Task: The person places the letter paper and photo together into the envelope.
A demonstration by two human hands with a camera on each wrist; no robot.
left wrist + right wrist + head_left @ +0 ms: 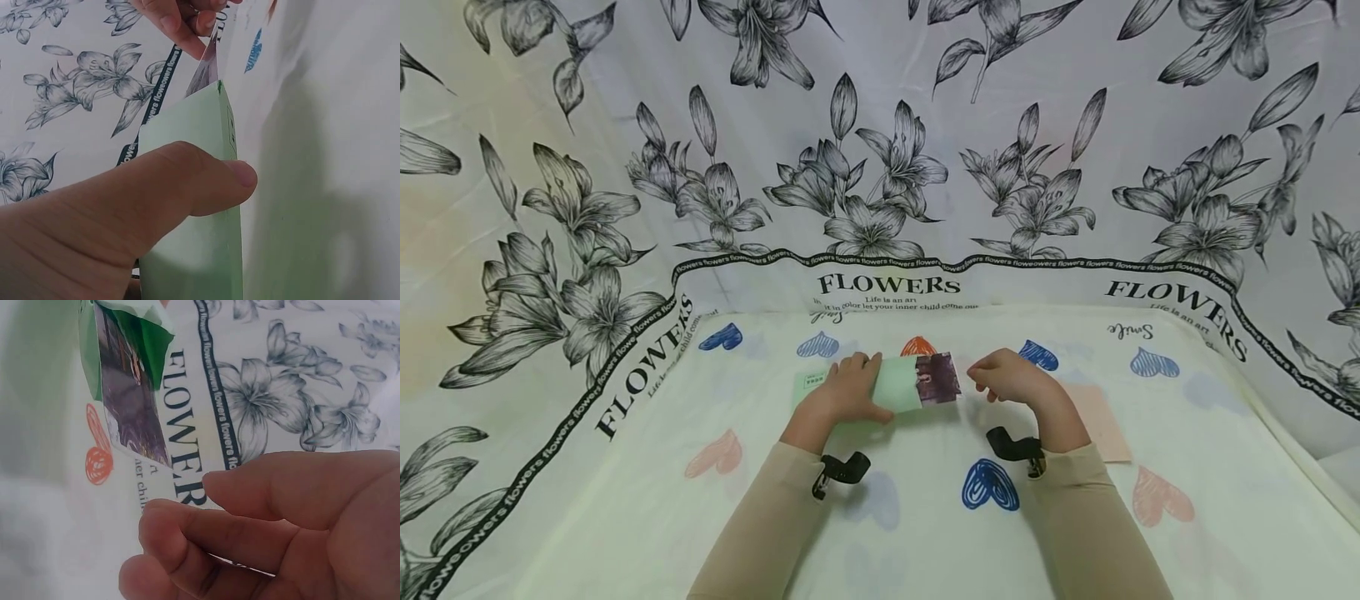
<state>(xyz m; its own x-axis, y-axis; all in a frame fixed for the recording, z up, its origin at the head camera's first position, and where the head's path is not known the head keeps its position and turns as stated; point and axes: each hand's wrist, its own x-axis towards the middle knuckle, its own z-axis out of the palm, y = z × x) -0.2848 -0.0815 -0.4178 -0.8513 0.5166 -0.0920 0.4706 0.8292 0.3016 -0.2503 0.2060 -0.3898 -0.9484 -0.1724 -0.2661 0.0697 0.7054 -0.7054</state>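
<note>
My left hand (847, 390) grips a light green box (898, 386) round its middle, with the thumb (215, 184) along the near side. From the box's right end sticks a dark purple printed piece, like a card or packet (938, 380). In the right wrist view the torn or folded opening shows a darker green inside (139, 331) next to the purple piece. My right hand (1017, 382) hovers just right of that piece, fingers loosely bent and thumb apart from the index finger, with nothing between them.
A flat pink sheet (1105, 429) lies right of the right wrist on the cloth (925, 533), which has printed hearts. Behind rises a white curtain (1037, 75) with black flower prints. Both wrists wear black camera mounts (1015, 444).
</note>
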